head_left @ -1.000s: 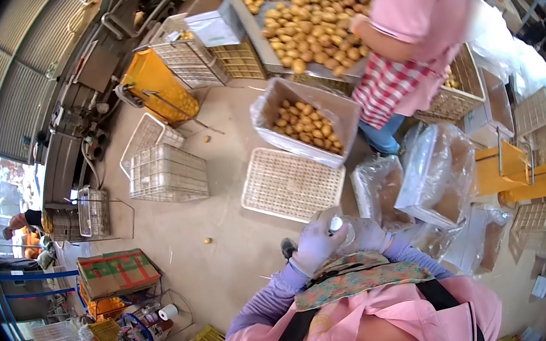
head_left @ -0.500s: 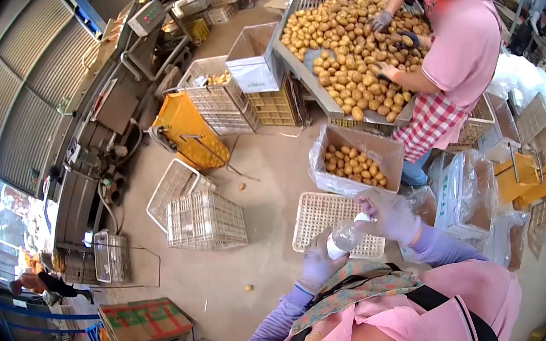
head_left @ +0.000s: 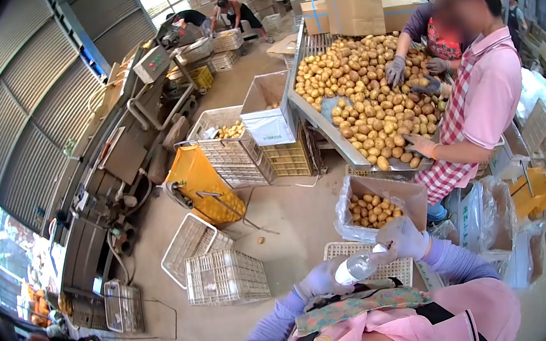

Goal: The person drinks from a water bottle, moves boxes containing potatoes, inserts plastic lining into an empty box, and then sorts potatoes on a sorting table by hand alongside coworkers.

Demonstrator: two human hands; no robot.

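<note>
Gloved hands meet at my chest: my left hand point(head_left: 319, 279) wraps the base of a clear plastic bottle point(head_left: 358, 268), and my right hand point(head_left: 402, 239) pinches its cap end. I judge the cap is being worked; next calls for a steady twist, bottle kept tilted above the white crate point(head_left: 337, 252).

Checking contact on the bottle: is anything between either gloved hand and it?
Nothing visible. The left hand holds the clear bottle by its base, and the right hand sits on its cap end, both touching it.
</note>
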